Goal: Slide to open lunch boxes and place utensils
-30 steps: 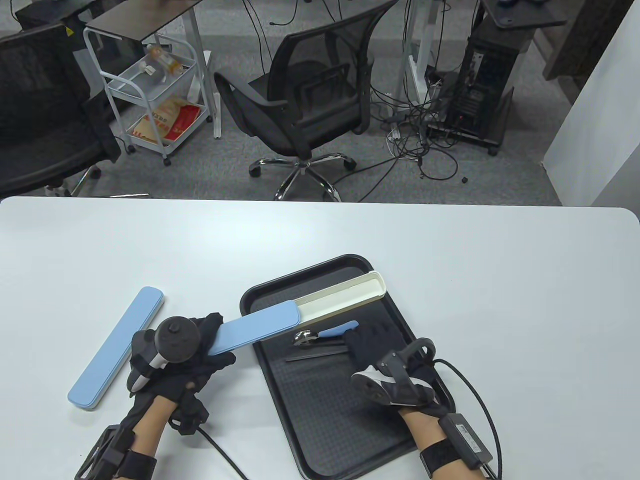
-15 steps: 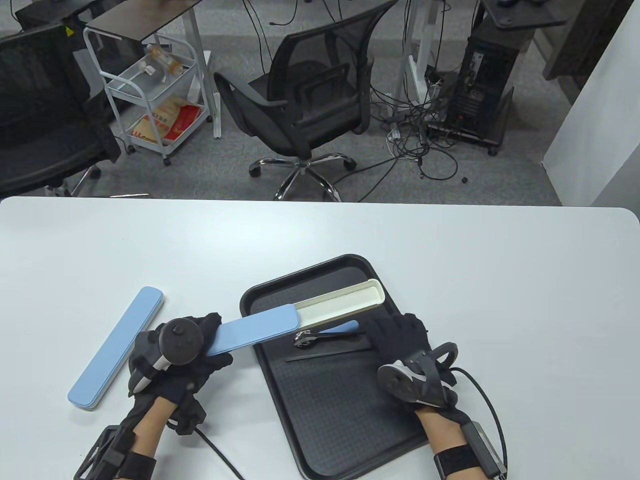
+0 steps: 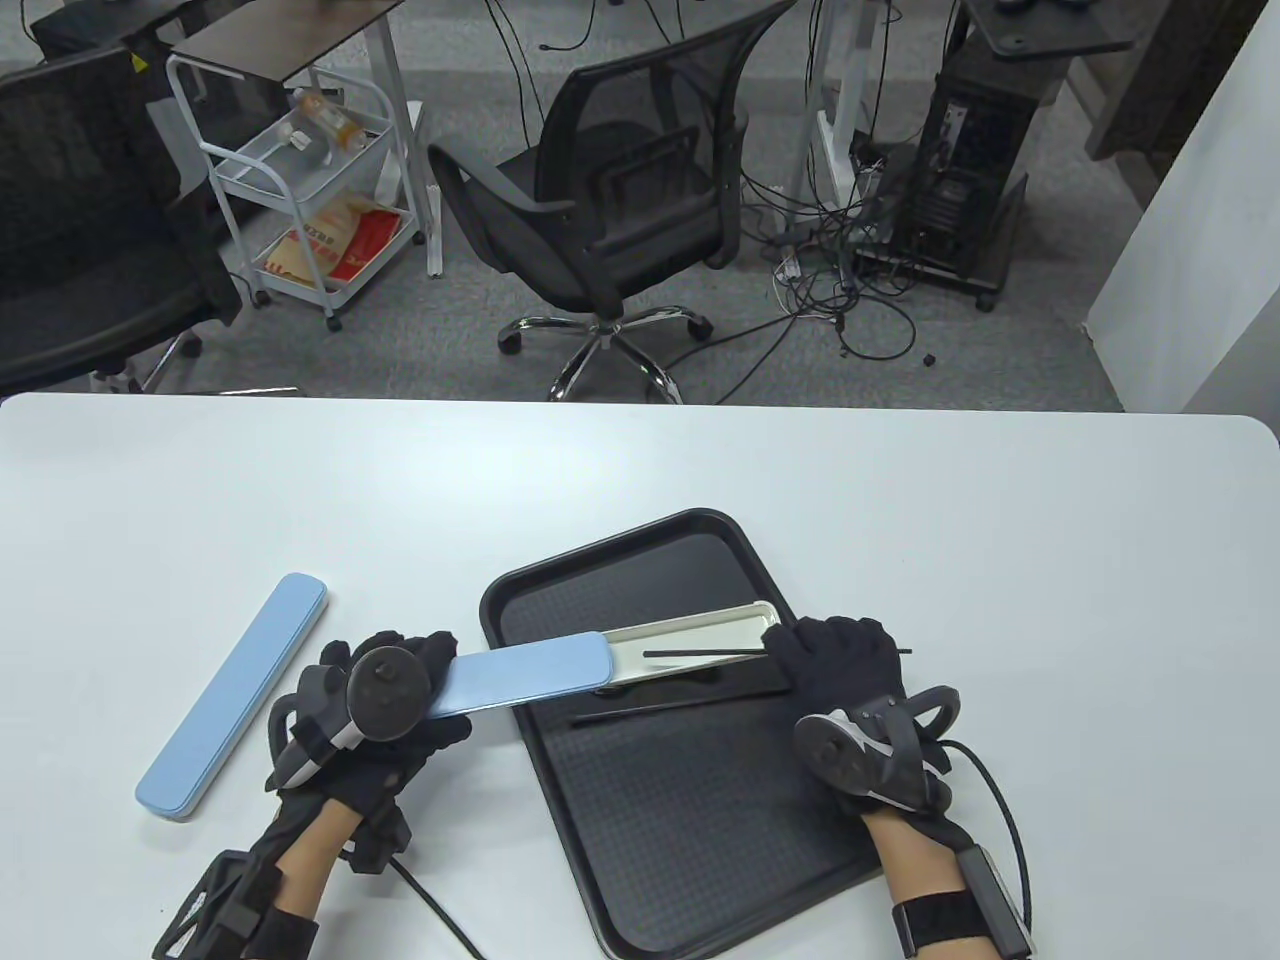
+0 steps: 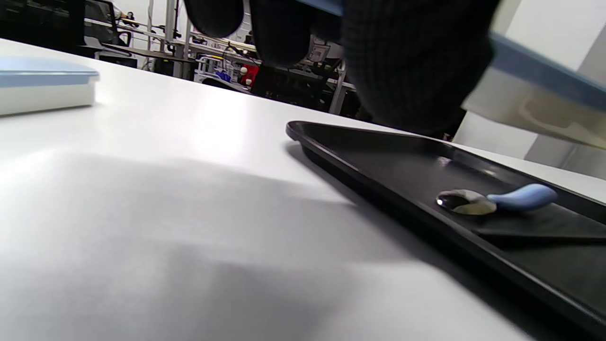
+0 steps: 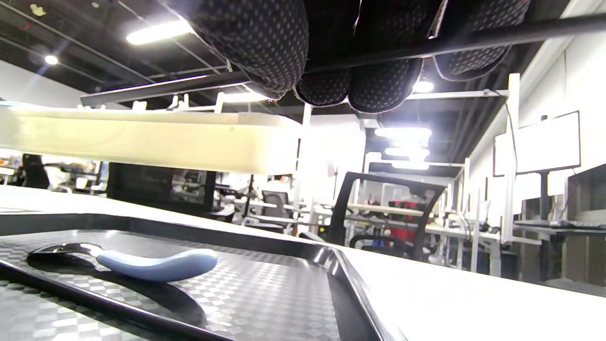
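My left hand [image 3: 435,668] grips the blue-lid end of the slid-open utensil box [image 3: 530,668] and holds it above the black tray [image 3: 700,850]. Its cream inner tray [image 3: 715,632] lies open; its underside shows in the right wrist view [image 5: 142,139]. My right hand [image 3: 805,648] pinches a black chopstick [image 3: 700,653] whose tip lies over the cream tray. A second chopstick [image 3: 650,708] lies on the black tray. The blue-handled spoon [image 4: 492,201] lies on the tray under the box, also in the right wrist view [image 5: 142,263].
A second, closed blue utensil box [image 3: 235,692] lies on the white table left of my left hand. The black tray's near half is bare. An office chair [image 3: 620,200] and a cart stand beyond the table's far edge.
My right hand has taken one chopstick off the tray and brought it over the open cream tray. The box has swung nearer to me and now covers the spoon in the table view.
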The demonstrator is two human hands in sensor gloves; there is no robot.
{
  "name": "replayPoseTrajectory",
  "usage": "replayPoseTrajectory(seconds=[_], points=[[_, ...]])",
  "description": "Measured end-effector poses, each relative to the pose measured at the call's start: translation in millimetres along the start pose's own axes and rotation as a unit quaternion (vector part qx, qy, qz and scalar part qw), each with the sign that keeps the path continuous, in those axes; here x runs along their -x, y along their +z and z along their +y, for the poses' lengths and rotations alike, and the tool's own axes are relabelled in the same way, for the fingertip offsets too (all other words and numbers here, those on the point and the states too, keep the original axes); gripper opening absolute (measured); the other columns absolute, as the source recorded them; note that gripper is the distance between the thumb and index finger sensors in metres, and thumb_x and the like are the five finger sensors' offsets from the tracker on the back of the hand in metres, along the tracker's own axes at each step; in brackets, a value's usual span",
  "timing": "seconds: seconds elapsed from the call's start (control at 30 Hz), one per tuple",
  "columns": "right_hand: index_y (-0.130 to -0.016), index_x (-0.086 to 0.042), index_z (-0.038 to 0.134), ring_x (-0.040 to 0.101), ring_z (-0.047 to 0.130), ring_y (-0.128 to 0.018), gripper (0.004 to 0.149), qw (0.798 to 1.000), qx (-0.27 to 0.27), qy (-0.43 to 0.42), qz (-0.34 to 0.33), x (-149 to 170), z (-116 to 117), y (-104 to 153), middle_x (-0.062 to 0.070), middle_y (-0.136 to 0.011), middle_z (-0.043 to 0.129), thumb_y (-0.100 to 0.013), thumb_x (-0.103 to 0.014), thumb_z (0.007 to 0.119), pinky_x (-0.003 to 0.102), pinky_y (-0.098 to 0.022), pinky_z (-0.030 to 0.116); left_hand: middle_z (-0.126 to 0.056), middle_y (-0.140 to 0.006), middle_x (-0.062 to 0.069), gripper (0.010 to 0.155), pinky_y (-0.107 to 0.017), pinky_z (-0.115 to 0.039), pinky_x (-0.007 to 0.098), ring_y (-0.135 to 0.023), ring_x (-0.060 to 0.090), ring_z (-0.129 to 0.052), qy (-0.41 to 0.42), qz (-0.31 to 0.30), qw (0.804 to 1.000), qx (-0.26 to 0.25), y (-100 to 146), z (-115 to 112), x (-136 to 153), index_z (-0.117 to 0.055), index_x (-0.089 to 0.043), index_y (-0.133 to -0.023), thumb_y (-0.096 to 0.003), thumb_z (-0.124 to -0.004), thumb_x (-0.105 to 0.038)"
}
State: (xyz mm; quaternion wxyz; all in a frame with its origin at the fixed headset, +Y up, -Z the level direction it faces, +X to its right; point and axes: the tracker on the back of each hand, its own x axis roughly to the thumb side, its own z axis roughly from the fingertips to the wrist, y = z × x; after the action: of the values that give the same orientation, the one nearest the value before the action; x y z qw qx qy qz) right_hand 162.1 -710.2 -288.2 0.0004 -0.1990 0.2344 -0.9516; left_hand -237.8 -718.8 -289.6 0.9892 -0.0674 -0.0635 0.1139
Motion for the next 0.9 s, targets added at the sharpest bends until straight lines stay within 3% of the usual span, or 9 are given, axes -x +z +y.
replayPoseTrajectory(seconds=[0.4, 0.9], points=[[-0.089, -0.027, 0.084, 0.038, 0.083, -0.083, 0.036, 1.000, -0.010, 0.009, -0.017, -6, 1, -3, 0.007, -0.091, 0.084, -0.054, -0.019, 0.084, 0.066, -0.065, 0.065, -0.062, -0.113, -0.002, 0.088, -0.080, -0.033, 0.073, -0.113, 0.035, -0.054, -0.027, -0.021, 0.999, 0.001, 1, -3, -11, -0.049, -0.028, -0.111, -0.0411, -0.095, -0.054], [-0.088, -0.026, 0.086, 0.037, 0.085, -0.085, 0.036, 0.998, -0.019, 0.016, -0.057, -38, -1, -10, 0.006, -0.089, 0.089, -0.052, -0.021, 0.087, 0.066, -0.065, 0.066, -0.063, -0.113, -0.003, 0.088, -0.079, -0.036, 0.073, -0.112, 0.035, -0.055, -0.033, -0.040, 0.999, 0.002, 2, -6, -21, -0.048, -0.027, -0.111, -0.0413, -0.094, -0.055]])
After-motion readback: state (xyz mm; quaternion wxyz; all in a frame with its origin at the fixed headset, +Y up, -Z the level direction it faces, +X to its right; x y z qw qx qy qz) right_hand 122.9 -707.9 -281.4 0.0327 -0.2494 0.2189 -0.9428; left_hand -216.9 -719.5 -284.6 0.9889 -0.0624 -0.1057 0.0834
